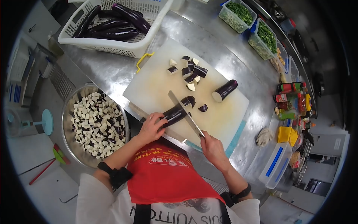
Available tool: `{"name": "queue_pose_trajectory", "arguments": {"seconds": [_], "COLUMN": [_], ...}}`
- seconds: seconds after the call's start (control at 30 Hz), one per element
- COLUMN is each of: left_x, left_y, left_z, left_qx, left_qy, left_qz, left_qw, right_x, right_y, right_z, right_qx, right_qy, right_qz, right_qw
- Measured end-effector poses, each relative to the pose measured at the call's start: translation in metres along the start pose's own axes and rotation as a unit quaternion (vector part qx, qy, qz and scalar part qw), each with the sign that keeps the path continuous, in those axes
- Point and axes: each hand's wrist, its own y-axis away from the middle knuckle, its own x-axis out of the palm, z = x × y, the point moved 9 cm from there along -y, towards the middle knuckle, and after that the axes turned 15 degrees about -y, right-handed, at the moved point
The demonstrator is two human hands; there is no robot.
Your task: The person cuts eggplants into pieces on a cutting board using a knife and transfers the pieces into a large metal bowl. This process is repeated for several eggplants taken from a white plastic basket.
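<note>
My left hand (152,128) is closed on a dark purple eggplant (174,115) lying near the front edge of the white cutting board (149,84). The knife (185,110) is gripped in my right hand (214,148), its long blade crossing the eggplant just beyond my left fingers. A cut piece (202,108) lies to the right of the blade. Farther back on the board are several eggplant chunks (191,87) with white flesh showing. A thick eggplant length (225,91), cut face towards me, rests on the right side of the board.
Left of the board, a steel bowl (66,128) holds diced eggplant. Whole eggplants fill part of a white basket (143,47) behind. Tubs of chopped greens (238,14), sauce bottles (289,98), a crumpled cloth (264,137) and a clear plastic box (275,166) line the right side.
</note>
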Motion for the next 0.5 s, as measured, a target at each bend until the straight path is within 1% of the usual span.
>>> {"name": "queue_pose_trajectory", "arguments": {"seconds": [0.07, 0.17, 0.27, 0.37, 0.47, 0.5], "left_x": [0.003, 0.000, 0.007, 0.012, 0.009, 0.009], "left_y": [0.000, -0.001, -0.011, -0.018, -0.017, -0.017], "left_z": [-0.001, 0.002, -0.002, -0.006, -0.009, -0.010], "left_qx": [0.011, 0.013, 0.009, -0.007, 0.002, 0.005], "left_qy": [0.020, 0.037, 0.045, 0.040, 0.033, 0.032], "left_qz": [0.003, -0.003, -0.010, -0.016, -0.025, -0.028], "left_qw": [1.000, 0.999, 0.999, 0.999, 0.999, 0.999], "right_x": [0.019, 0.024, 0.005, -0.009, 0.017, 0.021], "right_y": [-0.011, -0.025, -0.025, -0.009, -0.016, -0.020], "right_z": [-0.011, -0.014, -0.006, 0.012, -0.005, -0.009], "right_qx": [0.009, 0.007, 0.017, -0.027, -0.019, -0.017], "right_qy": [0.014, 0.003, -0.013, -0.001, 0.029, 0.031], "right_qz": [0.018, -0.005, -0.023, -0.015, 0.020, 0.012], "right_qw": [1.000, 1.000, 1.000, 1.000, 0.999, 0.999]}}
